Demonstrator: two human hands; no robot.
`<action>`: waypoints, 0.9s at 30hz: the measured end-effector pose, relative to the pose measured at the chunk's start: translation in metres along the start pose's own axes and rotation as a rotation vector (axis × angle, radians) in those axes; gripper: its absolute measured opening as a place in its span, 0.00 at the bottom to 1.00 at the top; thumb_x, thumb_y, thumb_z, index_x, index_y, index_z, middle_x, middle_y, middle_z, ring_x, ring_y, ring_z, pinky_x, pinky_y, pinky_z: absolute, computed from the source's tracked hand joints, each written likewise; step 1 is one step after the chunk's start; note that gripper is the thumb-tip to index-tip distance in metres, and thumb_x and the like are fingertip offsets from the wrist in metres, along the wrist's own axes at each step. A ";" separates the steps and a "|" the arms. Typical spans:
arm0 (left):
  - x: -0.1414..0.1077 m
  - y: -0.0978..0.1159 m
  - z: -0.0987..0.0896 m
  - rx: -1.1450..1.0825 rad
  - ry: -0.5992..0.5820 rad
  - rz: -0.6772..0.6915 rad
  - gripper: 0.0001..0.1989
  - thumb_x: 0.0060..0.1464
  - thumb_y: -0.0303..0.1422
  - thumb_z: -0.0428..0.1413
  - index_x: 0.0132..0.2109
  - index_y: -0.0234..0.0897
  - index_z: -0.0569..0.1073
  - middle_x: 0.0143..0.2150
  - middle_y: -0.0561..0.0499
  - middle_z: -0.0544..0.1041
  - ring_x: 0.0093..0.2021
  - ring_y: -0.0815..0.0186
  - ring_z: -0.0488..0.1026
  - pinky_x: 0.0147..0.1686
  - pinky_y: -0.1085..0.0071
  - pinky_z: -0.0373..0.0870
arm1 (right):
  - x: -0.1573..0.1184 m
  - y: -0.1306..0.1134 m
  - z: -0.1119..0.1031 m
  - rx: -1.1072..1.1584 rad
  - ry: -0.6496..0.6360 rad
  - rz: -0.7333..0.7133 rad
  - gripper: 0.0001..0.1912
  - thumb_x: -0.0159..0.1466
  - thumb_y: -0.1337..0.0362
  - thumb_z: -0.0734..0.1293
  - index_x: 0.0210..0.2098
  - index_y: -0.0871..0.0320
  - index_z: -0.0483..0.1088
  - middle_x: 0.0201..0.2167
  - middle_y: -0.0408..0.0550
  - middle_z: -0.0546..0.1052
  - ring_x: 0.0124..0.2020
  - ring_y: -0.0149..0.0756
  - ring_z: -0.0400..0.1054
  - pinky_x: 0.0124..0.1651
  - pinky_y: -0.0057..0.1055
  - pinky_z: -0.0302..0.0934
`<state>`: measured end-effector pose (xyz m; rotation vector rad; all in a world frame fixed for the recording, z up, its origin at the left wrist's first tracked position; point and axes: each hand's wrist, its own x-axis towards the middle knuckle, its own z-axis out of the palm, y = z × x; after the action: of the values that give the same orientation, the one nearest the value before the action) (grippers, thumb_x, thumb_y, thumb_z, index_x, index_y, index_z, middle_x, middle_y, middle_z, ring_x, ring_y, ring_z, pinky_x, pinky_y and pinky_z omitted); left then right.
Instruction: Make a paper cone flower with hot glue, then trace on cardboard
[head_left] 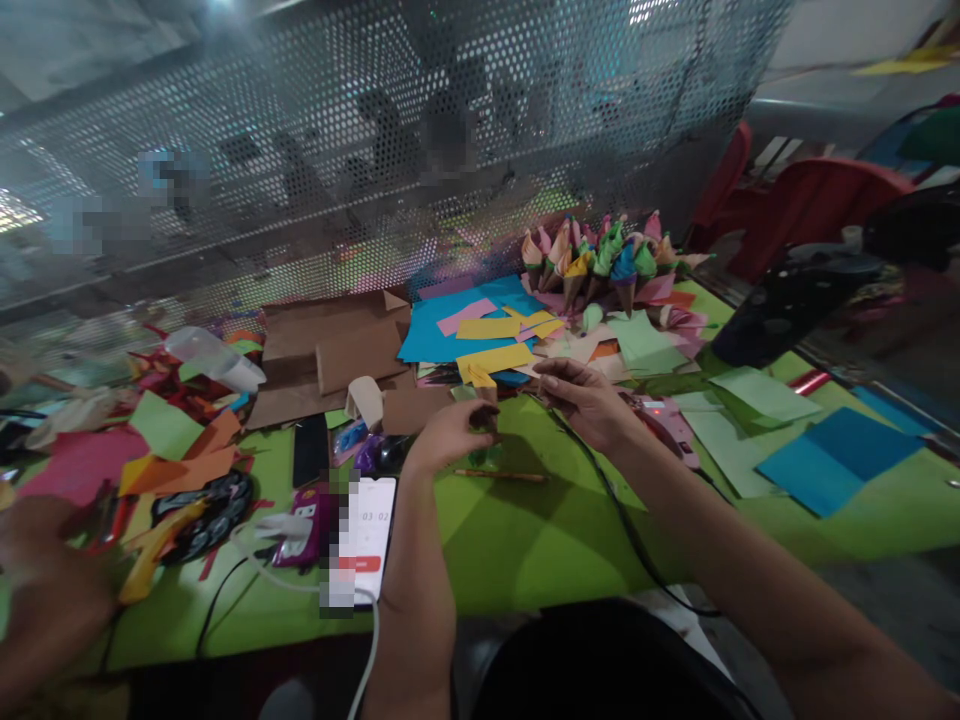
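Note:
Over the green tabletop (510, 560), my left hand (454, 435) is curled beside a green see-through object (486, 455), its fingertips around something too small to make out. My right hand (581, 400) pinches a small pale piece (538, 372) between thumb and finger. A thin brown stick (502, 475) lies on the table below my hands. Just beyond them are yellow paper strips (495, 357) on blue sheets (435, 330). A pink glue gun (667, 425), its red light lit, lies right of my right hand, with a black cable (626, 520) running toward the front edge.
Several paper ice cream cones (600, 262) stand at the back. Brown card (360, 355), a phone (369, 540) and a purple socket box (304, 530) lie left. Another person's hand (52, 590) is far left. Blue paper (836, 460) and a dark bottle (787, 305) are right.

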<state>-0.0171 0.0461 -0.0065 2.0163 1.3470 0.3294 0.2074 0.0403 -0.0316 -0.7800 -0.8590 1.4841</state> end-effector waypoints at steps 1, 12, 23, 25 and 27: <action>0.000 -0.001 0.000 -0.009 0.004 -0.003 0.21 0.49 0.36 0.63 0.52 0.42 0.77 0.50 0.46 0.81 0.47 0.56 0.78 0.48 0.65 0.73 | 0.000 0.001 0.000 -0.004 0.003 -0.009 0.18 0.44 0.54 0.82 0.31 0.53 0.78 0.24 0.39 0.75 0.24 0.26 0.64 0.26 0.25 0.59; 0.002 -0.003 -0.002 -0.071 0.059 -0.025 0.18 0.48 0.31 0.60 0.48 0.41 0.78 0.49 0.47 0.81 0.49 0.57 0.78 0.48 0.66 0.73 | 0.001 0.000 0.002 -0.009 0.019 -0.001 0.21 0.40 0.54 0.83 0.31 0.54 0.80 0.26 0.43 0.78 0.27 0.30 0.68 0.30 0.28 0.63; 0.000 0.001 -0.003 -0.053 0.089 -0.015 0.17 0.48 0.28 0.59 0.47 0.41 0.78 0.48 0.48 0.82 0.47 0.58 0.78 0.48 0.66 0.73 | 0.000 0.000 -0.001 -0.056 -0.003 0.026 0.21 0.47 0.48 0.81 0.26 0.57 0.75 0.21 0.41 0.72 0.21 0.26 0.60 0.23 0.26 0.55; 0.000 0.002 -0.003 -0.042 0.091 -0.019 0.17 0.48 0.27 0.58 0.47 0.41 0.78 0.48 0.48 0.82 0.47 0.58 0.78 0.48 0.66 0.73 | 0.000 0.000 0.000 -0.043 0.001 0.003 0.22 0.47 0.47 0.80 0.24 0.57 0.73 0.20 0.40 0.71 0.21 0.26 0.59 0.23 0.26 0.53; 0.000 0.001 -0.003 -0.040 0.088 -0.022 0.17 0.49 0.28 0.58 0.48 0.41 0.78 0.48 0.48 0.82 0.47 0.58 0.78 0.48 0.66 0.73 | -0.001 0.000 0.001 -0.030 -0.002 -0.024 0.22 0.48 0.46 0.79 0.22 0.57 0.72 0.19 0.40 0.69 0.21 0.26 0.58 0.23 0.26 0.52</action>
<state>-0.0177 0.0471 -0.0035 1.9730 1.4043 0.4355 0.2068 0.0394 -0.0309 -0.7878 -0.8904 1.4538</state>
